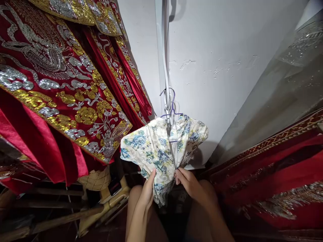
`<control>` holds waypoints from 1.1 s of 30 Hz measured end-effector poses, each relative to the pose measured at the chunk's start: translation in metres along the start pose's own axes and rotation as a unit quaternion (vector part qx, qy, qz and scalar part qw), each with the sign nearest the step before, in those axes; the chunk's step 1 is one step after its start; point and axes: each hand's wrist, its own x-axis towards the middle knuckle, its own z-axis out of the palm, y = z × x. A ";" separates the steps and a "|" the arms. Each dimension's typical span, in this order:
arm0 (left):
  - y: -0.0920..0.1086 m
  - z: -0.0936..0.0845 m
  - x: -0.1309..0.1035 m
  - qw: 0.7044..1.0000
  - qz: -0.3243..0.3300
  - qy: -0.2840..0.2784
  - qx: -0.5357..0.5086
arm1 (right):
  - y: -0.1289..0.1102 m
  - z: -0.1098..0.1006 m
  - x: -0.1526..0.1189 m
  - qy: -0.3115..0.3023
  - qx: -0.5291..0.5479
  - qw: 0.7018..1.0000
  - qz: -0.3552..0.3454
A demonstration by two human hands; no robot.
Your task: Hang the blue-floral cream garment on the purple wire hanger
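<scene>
A cream short-sleeved blouse (156,144) with blue and green flowers hangs in front of me on a purple wire hanger (173,101). Its front is open from the collar down to about my right hand. My left hand (148,190) grips the garment's lower left side, thumb on the outside and the fingers largely hidden behind the cloth. At the lower end of the front opening, the fingertips of my right hand (187,181) pinch the edge. I cannot make out whether a fastener lies between them.
White straps (166,60) hang along the white wall (214,47) and meet the hanger. Red cloth with gold and silver sequins (85,101) hangs at left, above a yellow-tan chair (113,201). More red beaded fabric (277,185) lies at right, beside translucent sheeting (285,90).
</scene>
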 end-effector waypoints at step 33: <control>-0.062 0.023 0.016 0.777 0.468 0.010 0.421 | 0.008 0.029 -0.001 0.049 0.284 0.939 0.185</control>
